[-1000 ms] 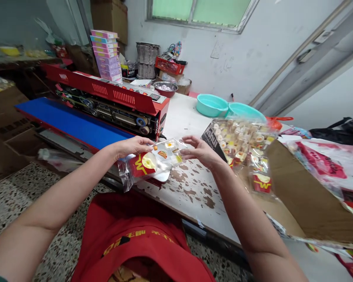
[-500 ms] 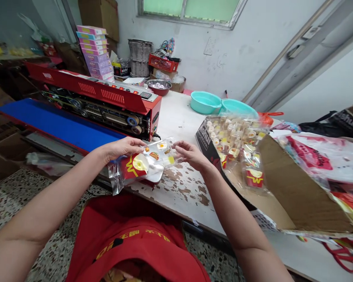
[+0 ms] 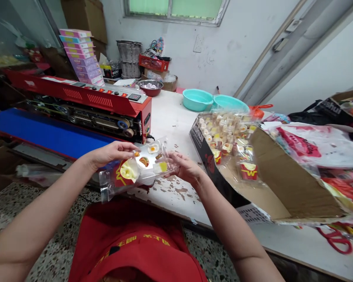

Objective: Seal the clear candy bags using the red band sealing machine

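A clear plastic bag (image 3: 141, 178) is held up between my two hands over the table's front edge. Inside it show a red fries box piece (image 3: 127, 172) with a yellow W, a small fried egg, a taco-like piece and other tiny food pieces. My left hand (image 3: 114, 154) pinches the bag's upper left side, while my right hand (image 3: 181, 166) grips its right end. Just beyond, to the left, stands a red sealing machine (image 3: 106, 103) with a blue conveyor belt (image 3: 47, 131). On the right, an open cardboard box (image 3: 278, 176) holds several similar filled bags (image 3: 247, 164).
Two turquoise basins (image 3: 197, 100) sit behind the box. A metal bowl (image 3: 151, 87), a red basket (image 3: 153, 62) and stacked pink and purple boxes (image 3: 84, 58) are at the back. Red scissors (image 3: 337, 239) lie at the right, near plastic bags (image 3: 320, 147).
The bag has tilted to face me more, its contents now plainer. Both hands still hold it. The camera view has shifted, so the surroundings appear further left.
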Tool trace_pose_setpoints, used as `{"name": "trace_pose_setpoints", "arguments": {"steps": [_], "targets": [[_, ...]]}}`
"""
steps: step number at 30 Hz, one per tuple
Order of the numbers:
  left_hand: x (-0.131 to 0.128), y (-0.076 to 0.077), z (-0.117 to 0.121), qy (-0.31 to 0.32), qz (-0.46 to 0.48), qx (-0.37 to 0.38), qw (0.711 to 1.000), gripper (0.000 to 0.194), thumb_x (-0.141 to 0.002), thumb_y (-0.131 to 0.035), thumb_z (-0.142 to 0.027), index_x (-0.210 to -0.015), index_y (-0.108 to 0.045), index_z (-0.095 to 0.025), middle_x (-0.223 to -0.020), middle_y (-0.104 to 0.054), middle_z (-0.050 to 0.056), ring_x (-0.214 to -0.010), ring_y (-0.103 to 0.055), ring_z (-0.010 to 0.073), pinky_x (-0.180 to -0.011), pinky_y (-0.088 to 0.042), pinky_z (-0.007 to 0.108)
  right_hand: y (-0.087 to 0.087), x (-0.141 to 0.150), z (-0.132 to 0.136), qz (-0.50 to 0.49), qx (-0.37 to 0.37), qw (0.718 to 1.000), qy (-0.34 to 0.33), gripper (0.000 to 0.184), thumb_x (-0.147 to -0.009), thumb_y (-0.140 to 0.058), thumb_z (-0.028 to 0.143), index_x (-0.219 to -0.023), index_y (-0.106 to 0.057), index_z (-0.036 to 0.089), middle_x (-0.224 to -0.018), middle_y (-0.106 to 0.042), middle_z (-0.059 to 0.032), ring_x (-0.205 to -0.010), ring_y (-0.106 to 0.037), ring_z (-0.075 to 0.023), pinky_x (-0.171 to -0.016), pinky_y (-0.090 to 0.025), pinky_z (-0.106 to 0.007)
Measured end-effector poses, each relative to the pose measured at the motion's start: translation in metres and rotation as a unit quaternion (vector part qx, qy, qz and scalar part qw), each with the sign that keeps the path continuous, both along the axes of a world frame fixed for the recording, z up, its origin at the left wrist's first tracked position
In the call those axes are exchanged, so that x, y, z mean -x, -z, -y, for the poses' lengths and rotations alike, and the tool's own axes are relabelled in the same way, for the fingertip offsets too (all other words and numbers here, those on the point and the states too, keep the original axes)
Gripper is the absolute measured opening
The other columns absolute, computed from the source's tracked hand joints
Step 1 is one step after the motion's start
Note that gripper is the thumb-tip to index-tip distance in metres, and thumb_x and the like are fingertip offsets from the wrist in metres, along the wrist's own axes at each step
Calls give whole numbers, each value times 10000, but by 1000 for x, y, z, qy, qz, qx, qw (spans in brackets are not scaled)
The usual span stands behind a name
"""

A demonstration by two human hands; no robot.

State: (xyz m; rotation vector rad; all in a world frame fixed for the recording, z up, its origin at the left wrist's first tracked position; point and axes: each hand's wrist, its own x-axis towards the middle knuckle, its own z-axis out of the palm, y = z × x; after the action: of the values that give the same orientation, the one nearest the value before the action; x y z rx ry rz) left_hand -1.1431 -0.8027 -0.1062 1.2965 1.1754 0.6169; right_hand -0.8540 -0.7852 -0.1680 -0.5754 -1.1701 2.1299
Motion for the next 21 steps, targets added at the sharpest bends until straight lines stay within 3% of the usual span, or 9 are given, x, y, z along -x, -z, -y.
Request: {"name": "trace_pose_setpoints", "arguments": {"steps": [4,7,13,17,21], "targets": [[14,-10,14,9,-34,-6,999,472,-685,-806,-349,-1119,-692,-202,-1060,-704,102,-896,-669,208,-745,-546,244,-14,6,17,17,-25,1000,-9,406,-610,-876,300,-935,-677,161,-838,-727,-39,-656,-682,-130,-593,-586,-224],[22,-17,28,-5,-37,1,999,471,-664,-817,-358,-1096,-701,-211,-1022,-715,101,-858,-677,215,-728,-553,253,-19,14,29,5,-26,1000,-16,300,-634,-858,289,-807,-663,140,-664,-683,-5,-565,-653,-112,-569,-579,-220],[32,-16,45,-57,-66,-9,996,477,-641,-826,-365,-1075,-707,-206,-992,-724,104,-822,-683,231,-687,-560,262,-29,17,42,-4,10,999,-46,459,-647,-847,351,-1011,-629,176,-994,-706,-69,-739,-709,-178,-608,-612,-286],[34,-15,48,-45,-88,-14,995,461,-656,-819,-348,-1081,-710,-204,-1021,-718,105,-859,-680,235,-710,-562,262,-20,19,39,-2,30,993,-113,490,-566,-882,189,-994,-648,144,-906,-720,-53,-749,-702,-158,-668,-607,-264],[32,-17,50,-56,-87,-12,995,460,-636,-830,-348,-1060,-723,-204,-1000,-725,103,-844,-688,242,-694,-571,271,-5,24,35,-40,58,987,-144,466,-551,-882,162,-965,-669,132,-857,-732,-49,-741,-706,-155,-688,-603,-262]]}}
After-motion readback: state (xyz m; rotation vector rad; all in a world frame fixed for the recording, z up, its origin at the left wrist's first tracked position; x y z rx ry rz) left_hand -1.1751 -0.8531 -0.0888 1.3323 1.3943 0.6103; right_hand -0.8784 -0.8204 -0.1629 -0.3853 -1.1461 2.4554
